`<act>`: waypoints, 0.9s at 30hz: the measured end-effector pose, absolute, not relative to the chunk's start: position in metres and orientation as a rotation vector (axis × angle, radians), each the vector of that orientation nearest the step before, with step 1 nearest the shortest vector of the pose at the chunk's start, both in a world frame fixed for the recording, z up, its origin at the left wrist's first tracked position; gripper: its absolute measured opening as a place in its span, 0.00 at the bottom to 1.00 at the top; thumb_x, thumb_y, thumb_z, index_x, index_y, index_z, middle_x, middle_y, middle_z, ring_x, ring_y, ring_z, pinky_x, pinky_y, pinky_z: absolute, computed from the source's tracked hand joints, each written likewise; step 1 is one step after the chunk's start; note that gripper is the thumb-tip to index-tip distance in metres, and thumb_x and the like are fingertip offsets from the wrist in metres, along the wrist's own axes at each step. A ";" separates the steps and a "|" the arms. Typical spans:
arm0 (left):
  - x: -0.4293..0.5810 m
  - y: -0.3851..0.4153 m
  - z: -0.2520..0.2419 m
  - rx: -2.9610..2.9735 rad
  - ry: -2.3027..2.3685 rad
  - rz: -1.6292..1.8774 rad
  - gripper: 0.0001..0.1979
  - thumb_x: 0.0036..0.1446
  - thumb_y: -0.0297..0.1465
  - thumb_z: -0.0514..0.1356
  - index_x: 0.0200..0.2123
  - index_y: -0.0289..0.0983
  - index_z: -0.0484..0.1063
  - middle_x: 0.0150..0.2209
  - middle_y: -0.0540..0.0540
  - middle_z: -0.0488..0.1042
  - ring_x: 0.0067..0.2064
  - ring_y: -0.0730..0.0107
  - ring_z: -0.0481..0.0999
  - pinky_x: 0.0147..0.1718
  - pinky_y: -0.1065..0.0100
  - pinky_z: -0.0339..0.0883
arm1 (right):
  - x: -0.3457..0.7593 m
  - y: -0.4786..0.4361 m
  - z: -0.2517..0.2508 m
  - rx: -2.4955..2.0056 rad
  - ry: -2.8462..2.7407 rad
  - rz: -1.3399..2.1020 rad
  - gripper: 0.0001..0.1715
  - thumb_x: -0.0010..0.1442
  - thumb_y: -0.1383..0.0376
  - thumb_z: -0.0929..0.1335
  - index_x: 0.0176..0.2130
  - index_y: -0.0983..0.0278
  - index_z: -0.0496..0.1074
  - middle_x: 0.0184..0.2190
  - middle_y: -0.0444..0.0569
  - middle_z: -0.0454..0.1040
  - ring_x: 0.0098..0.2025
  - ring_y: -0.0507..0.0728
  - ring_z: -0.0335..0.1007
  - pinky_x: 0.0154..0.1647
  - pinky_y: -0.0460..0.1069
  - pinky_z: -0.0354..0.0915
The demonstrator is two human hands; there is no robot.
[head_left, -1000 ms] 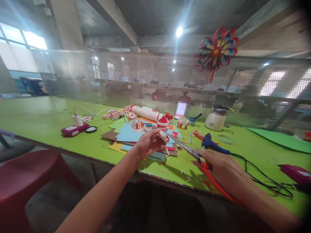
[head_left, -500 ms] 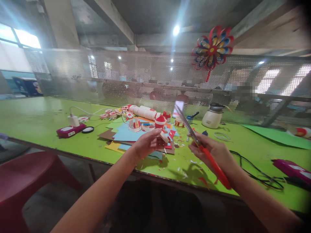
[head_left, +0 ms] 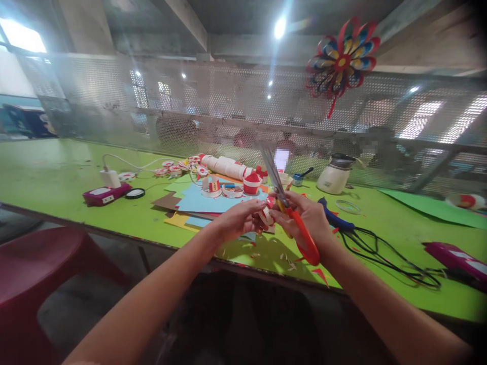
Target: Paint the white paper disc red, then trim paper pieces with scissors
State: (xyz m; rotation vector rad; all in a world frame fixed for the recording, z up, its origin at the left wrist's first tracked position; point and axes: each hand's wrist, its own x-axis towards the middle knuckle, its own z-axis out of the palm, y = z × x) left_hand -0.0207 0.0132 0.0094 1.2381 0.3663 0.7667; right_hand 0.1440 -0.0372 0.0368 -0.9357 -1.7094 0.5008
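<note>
My left hand (head_left: 238, 221) pinches a small red and white paper piece (head_left: 266, 215) above the green table's (head_left: 68, 192) near edge. My right hand (head_left: 308, 220) grips red-handled scissors (head_left: 294, 223), blades pointing up and away, and its fingers touch the same paper piece. Both hands meet in front of a stack of coloured paper sheets (head_left: 201, 203). Small paper offcuts lie on the table under the hands.
Red and white paper cups (head_left: 251, 183) and rings stand on the sheets. A blue glue gun (head_left: 337, 219) with black cable lies to the right, a white pot (head_left: 335, 175) behind it. A magenta device (head_left: 102, 193) with charger sits left, another (head_left: 454, 256) far right. A red stool (head_left: 41, 274) stands lower left.
My right hand has lifted the scissors off the table, swung the blades upward and come left to meet my left hand at the paper piece. The left hand has hardly moved.
</note>
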 end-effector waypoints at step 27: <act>-0.023 0.010 0.013 1.123 0.432 0.879 0.16 0.52 0.39 0.61 0.40 0.34 0.73 0.28 0.46 0.76 0.30 0.71 0.74 0.33 0.69 0.64 | 0.159 -0.028 0.033 -1.112 -1.661 -0.159 0.21 0.51 0.70 0.66 0.46 0.64 0.70 0.32 0.47 0.74 0.33 0.55 0.70 0.40 0.52 0.66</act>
